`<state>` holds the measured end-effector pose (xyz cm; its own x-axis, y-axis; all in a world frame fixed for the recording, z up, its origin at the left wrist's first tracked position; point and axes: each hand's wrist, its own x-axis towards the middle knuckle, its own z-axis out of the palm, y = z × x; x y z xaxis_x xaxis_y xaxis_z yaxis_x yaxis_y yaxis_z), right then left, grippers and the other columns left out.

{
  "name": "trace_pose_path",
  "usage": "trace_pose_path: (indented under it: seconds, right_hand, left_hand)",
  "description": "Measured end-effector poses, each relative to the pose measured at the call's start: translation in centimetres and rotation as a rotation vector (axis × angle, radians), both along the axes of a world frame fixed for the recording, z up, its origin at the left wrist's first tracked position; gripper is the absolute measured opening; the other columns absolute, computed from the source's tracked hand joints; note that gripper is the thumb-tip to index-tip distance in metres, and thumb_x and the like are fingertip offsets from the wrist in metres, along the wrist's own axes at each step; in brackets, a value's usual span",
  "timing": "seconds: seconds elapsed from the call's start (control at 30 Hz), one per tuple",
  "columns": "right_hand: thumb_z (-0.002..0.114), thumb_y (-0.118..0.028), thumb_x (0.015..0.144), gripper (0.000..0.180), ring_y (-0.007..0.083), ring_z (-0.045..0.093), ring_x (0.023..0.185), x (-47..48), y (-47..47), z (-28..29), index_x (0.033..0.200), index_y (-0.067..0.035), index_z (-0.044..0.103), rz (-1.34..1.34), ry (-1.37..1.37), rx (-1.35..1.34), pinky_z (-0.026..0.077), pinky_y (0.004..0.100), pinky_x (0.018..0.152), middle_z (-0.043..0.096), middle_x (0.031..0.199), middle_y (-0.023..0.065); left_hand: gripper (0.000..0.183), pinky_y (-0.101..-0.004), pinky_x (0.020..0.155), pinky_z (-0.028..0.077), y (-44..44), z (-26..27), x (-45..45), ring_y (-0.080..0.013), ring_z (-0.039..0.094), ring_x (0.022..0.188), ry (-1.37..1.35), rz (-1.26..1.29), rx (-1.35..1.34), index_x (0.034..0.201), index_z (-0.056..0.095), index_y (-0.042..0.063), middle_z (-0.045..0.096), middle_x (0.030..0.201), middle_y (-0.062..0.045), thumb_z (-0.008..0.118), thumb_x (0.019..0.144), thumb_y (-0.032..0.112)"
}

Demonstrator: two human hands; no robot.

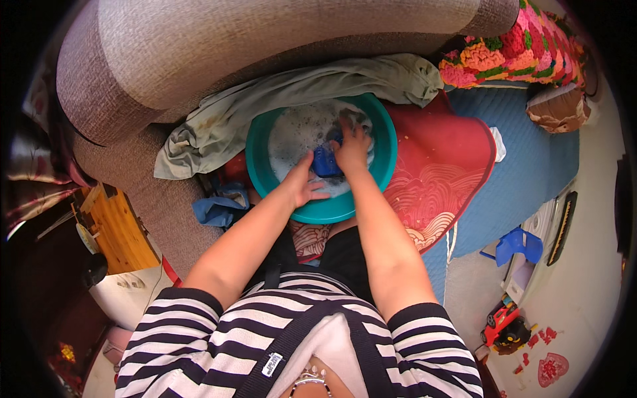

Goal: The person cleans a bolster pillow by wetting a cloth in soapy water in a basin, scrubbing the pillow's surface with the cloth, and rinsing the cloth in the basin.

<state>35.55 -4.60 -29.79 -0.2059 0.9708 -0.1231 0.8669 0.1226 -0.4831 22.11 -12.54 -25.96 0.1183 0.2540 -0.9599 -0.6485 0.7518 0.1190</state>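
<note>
A teal plastic basin (259,171) holds foamy water (291,124) and stands in front of me on the couch. A blue object (324,161), perhaps a plastic brush or soap holder, lies partly in the suds. My left hand (300,183) is at the near left side of the basin, fingers spread, its thumb close to the blue object. My right hand (352,148) is over the suds on the right, its thumb at the blue object's edge and its fingertips near dark, wet material in the foam. Whether either hand grips anything is unclear.
A grey-green cloth (224,124) lies behind the basin. A red patterned mat (428,169) spreads beneath and right of it, over a blue quilted cover (517,164). Blue denim (219,206) is at the left. A blue child's chair (520,246) and toys (502,323) stand lower right.
</note>
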Motion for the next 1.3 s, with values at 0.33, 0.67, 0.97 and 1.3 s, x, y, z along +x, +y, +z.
trace_pose_path:
  seconds: [0.33,0.67,0.97,1.3]
  right_hand:
    - [0.075,-0.016,0.083,0.029,0.0395,0.057,0.107,-4.1,-7.4,8.6,0.107,-0.006,0.063,0.122,0.573,0.016,0.042,0.0481,0.097,0.063,0.107,0.0184]
    - [0.059,-0.022,0.097,0.022,0.0462,0.065,0.097,-3.0,-3.8,1.6,0.109,-0.005,0.067,-0.426,0.577,-0.205,0.052,0.0480,0.086,0.068,0.107,0.0254]
    - [0.051,-0.020,0.102,0.027,0.0335,0.071,0.092,-1.9,-3.7,-1.0,0.106,0.000,0.068,-0.808,0.994,-0.975,0.056,0.0480,0.084,0.074,0.104,0.0186]
    - [0.058,-0.046,0.103,0.044,0.0237,0.065,0.113,-0.6,-5.0,1.1,0.122,-0.006,0.064,-0.881,1.063,-1.097,0.055,0.0454,0.093,0.070,0.119,0.0112]
  left_hand:
    - [0.023,-0.0502,0.094,0.057,1.9,-2.4,-1.6,-0.0323,0.070,0.097,-0.309,0.231,0.155,0.106,0.064,0.008,0.072,0.095,-0.015,0.067,0.098,0.030]
    - [0.034,-0.0470,0.087,0.056,1.7,-2.7,2.1,-0.0293,0.069,0.095,0.368,-0.104,0.140,0.118,0.064,-0.001,0.071,0.106,-0.015,0.060,0.101,0.027]
    - [0.044,-0.0566,0.087,0.053,1.1,0.0,1.8,-0.0508,0.065,0.105,1.058,-0.779,0.605,0.132,0.052,0.003,0.066,0.120,-0.030,0.063,0.091,0.016]
    - [0.045,-0.0540,0.090,0.052,-0.4,1.9,1.3,-0.0496,0.063,0.108,0.936,-0.889,0.806,0.129,0.052,0.002,0.064,0.120,-0.028,0.067,0.088,0.013]
